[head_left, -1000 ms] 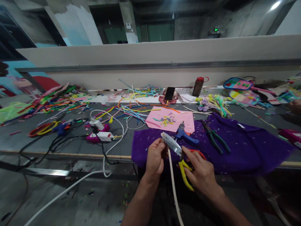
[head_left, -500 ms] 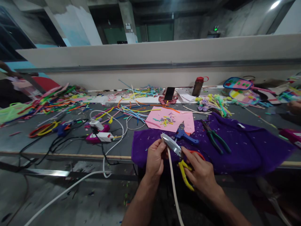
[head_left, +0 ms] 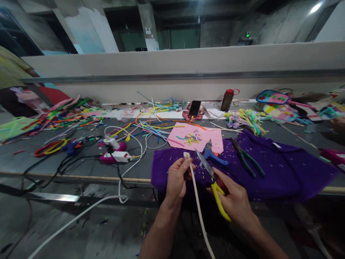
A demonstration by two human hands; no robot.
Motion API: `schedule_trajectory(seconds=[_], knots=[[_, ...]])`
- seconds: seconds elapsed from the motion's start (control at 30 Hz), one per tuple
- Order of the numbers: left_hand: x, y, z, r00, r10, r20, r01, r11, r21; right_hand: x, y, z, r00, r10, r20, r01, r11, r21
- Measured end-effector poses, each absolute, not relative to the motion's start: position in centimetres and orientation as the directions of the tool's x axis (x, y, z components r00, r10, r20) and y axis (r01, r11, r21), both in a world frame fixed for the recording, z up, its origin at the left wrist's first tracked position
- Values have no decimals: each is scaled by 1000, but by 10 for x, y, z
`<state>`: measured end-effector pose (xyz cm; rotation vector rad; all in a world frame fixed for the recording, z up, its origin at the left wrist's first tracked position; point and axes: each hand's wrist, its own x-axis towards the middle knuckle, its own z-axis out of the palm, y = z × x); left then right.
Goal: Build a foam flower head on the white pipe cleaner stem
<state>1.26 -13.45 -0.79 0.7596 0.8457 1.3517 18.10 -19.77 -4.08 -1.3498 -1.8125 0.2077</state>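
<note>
Between thumb and fingers, my left hand [head_left: 178,178] pinches a cream-coloured cord [head_left: 198,201], whose lumpy tip [head_left: 186,155] sticks up above the thumb. The rest of the cord hangs down past the lower edge. My right hand [head_left: 233,196] grips a pair of scissors [head_left: 207,164] with yellow and red handles; the blades look closed, point up and left, and are apart from the cord. Both hands are over the front edge of a purple cloth [head_left: 280,169]. On it lie blue-handled pliers [head_left: 215,157] and green-handled pliers [head_left: 246,158].
A pink sheet [head_left: 176,135] carries small coloured snippets. A phone [head_left: 194,108] and a brown bottle [head_left: 228,100] stand behind. White plugs and a power strip [head_left: 106,158], coloured stems [head_left: 153,131] and other scissors [head_left: 51,147] lie left. A person [head_left: 16,72] is at far left.
My right hand has drawn the scissors right and down, off the cord's tip, and the blades now look closed. The tip shows plainly above my left hand. A person has come into view at far left.
</note>
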Motion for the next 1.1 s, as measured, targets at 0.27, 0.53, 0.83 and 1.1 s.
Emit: schedule_trajectory(seconds=[0.27,0.53,0.83,1.1], knots=[[9,-132,-4,-1,998,-55,-491,48,870,187,-205,-31,-18,944,330,650,262,-713],[9,-134,0,100,990,-102,-546,140,826,181,-204,-36,-67,910,409,687,340,-643],[14,-136,-1,129,984,-123,-563,175,808,175,-200,-42,-122,842,526,742,430,-515],[13,-137,-2,105,988,-110,-544,149,825,179,-202,-39,-105,845,524,718,429,-548]])
